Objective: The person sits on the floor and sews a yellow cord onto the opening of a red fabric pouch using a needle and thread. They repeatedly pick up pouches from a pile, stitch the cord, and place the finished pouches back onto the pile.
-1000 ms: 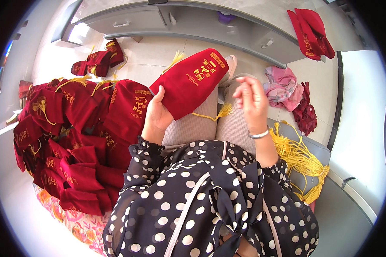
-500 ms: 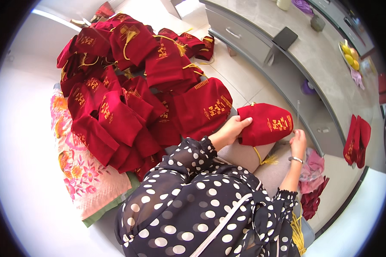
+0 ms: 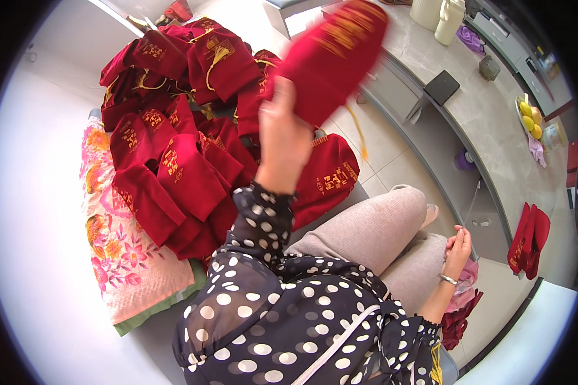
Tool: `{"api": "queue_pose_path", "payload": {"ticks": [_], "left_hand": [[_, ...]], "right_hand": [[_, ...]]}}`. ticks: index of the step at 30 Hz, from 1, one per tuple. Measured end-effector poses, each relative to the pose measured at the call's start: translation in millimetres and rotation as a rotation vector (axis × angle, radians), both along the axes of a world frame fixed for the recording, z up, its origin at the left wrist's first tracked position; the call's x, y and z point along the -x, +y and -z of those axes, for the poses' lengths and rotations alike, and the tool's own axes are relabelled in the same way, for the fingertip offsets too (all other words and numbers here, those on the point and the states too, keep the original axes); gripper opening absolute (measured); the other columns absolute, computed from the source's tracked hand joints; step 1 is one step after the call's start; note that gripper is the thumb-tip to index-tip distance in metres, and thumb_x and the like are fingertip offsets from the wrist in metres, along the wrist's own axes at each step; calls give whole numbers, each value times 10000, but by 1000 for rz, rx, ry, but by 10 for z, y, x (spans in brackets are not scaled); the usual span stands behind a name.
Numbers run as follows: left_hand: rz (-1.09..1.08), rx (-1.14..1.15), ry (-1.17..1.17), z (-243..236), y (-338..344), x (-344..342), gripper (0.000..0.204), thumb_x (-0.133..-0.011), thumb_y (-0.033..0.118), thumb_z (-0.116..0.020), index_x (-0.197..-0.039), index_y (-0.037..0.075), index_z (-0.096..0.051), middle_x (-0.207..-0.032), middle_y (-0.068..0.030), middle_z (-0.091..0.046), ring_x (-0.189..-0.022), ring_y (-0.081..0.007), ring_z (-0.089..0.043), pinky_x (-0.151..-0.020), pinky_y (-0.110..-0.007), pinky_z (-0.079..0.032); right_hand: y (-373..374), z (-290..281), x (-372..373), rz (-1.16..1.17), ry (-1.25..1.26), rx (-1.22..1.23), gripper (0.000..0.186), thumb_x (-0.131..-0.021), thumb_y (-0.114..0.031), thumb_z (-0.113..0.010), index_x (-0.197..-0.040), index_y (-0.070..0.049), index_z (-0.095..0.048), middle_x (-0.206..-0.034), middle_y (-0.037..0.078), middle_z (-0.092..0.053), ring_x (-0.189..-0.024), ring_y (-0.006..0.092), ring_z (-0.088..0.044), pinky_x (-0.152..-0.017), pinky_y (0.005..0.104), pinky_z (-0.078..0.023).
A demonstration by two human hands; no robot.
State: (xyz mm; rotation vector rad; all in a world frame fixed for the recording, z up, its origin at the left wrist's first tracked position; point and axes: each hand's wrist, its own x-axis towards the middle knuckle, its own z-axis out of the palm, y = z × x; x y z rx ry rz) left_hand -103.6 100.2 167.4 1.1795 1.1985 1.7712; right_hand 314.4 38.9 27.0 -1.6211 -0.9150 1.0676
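Observation:
Raised in front of me, my left hand [image 3: 281, 138] grips a red velvet drawstring pouch [image 3: 331, 64] with gold lettering. The pouch is smeared by motion, and a yellow cord dangles from it. My right hand [image 3: 456, 247] is by my right knee, fingers pinched together. A thin pale rod [image 3: 474, 200] shows just above it; whether the fingers hold it I cannot tell. To my left lies a large heap of similar red pouches [image 3: 186, 167], several with yellow cords and tassels. Another pouch [image 3: 327, 172] lies flat beside my left thigh, partly behind my left arm.
A floral cushion [image 3: 119, 256] lies under the heap's left side. Across the floor runs a curved grey counter [image 3: 430, 115] bearing a dark flat device [image 3: 442, 87], a pale jug [image 3: 450, 22] and a fruit plate [image 3: 519, 109]. More red pouches [image 3: 528, 240] hang at the right. Yellow cords [image 3: 437, 364] lie by my right sleeve.
My left hand has lifted the pouch from above my lap up and to the left, toward the heap. The right hand has come away from the pouch and lowered slightly.

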Motion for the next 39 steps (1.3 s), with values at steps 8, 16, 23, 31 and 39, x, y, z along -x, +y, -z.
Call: {"api": "queue_pose_path", "payload": {"ticks": [8, 16, 23, 31, 39], "left_hand": [[-395, 205, -1088, 852, 571, 1389, 716, -879, 421, -604, -1392, 53, -266, -1464, -104, -299, -1331, -290, -320, -1059, -457, -265], [-237, 239, -924, 1197, 205, 1099, 452, -920, 172, -565, -1277, -37, -382, -1216, -227, -505, -1119, -351, -516, -978, -459, -432], [-303, 261, 936, 1373, -437, 535, 277, -829, 94, -659, -1084, 3, -599, -996, -122, -639, -983, -237, -607, -832, -319, -487], [-349, 516, 1221, 1816, -1012, 291, 618, -738, 181, -741, -1216, -60, -433, -1123, -247, -488, -1054, -399, -478, -926, -432, -403], [-396, 744, 643, 2106, -1106, 593, 508, -748, 264, -773, -1076, -44, -538, -837, -84, -600, -663, -152, -548, -645, -275, -470]], "right_hand": [[-42, 167, 87, -9, 102, 38, 215, -997, -256, -429, -1022, -73, -541, -551, -40, -424, -379, 15, -277, -328, 181, -183], [-115, 177, 6, 8, 71, 70, 208, -988, -258, -448, -1020, -79, -549, -564, -49, -428, -394, 4, -286, -337, 171, -179], [-153, 119, 70, -39, 51, 96, 225, -990, -257, -436, -1053, -74, -551, -586, -50, -439, -421, 4, -301, -363, 171, -187], [-295, 160, 16, -11, 101, 37, 225, -993, -258, -444, -1030, -71, -564, -575, -44, -454, -395, 0, -282, -347, 169, -175], [-286, 143, 71, 4, 106, 46, 235, -992, -264, -448, -1023, -65, -569, -579, -46, -453, -401, 0, -272, -353, 170, -176]]}}
